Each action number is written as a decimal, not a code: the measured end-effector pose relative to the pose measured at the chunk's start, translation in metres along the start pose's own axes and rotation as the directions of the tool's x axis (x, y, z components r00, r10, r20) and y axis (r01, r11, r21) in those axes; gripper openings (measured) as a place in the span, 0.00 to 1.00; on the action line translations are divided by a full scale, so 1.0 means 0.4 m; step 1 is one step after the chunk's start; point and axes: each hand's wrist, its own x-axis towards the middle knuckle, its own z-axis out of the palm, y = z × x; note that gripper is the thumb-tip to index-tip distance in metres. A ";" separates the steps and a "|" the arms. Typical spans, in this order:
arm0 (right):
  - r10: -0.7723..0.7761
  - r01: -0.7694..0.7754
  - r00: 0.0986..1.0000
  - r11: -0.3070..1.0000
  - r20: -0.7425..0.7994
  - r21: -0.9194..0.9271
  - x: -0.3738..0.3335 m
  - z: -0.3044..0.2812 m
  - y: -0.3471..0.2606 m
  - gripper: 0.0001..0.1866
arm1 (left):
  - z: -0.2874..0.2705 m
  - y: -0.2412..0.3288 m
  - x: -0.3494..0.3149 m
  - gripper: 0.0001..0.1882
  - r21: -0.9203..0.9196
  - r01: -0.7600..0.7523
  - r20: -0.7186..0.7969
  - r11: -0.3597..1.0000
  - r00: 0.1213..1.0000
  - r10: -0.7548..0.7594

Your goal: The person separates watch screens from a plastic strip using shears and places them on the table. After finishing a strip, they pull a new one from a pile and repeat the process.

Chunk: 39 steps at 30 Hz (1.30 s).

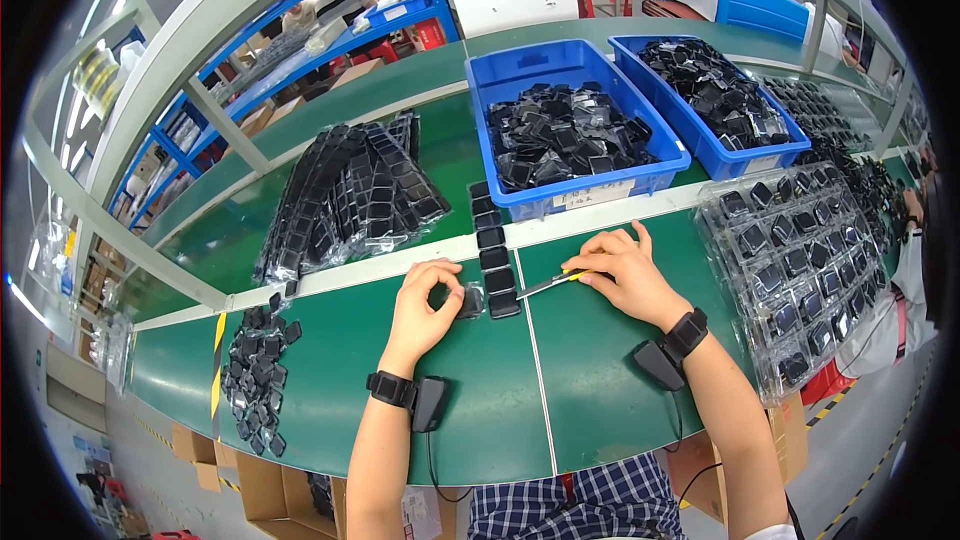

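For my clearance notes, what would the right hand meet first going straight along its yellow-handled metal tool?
Probably the column of black, rounded-square pieces, just beyond the tool; depth leaves actual contact unclear.

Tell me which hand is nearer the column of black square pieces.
Left. The left hand is just left of the column; the right hand is farther off to its right, its yellow-handled tool pointing toward it.

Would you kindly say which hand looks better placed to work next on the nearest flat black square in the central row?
Probably the right hand: it holds a slim yellow-handled silver tool, tip close to that black square. The left hand is at another dark, clear-edged square.
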 end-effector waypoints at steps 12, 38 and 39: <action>-0.034 0.031 0.998 0.998 -0.052 -0.061 0.008 0.043 -0.027 0.14 | 0.037 0.116 0.012 0.22 0.180 -0.122 0.251 0.976 0.965 0.075; -0.117 0.117 0.991 0.993 0.071 -0.006 0.020 0.005 0.026 0.11 | 0.085 0.058 0.037 0.04 0.125 -0.079 0.029 0.989 0.997 0.076; -0.122 0.122 0.990 0.992 0.071 -0.008 0.018 -0.002 0.028 0.11 | 0.082 0.057 0.033 0.04 0.061 -0.054 0.003 0.997 0.999 0.054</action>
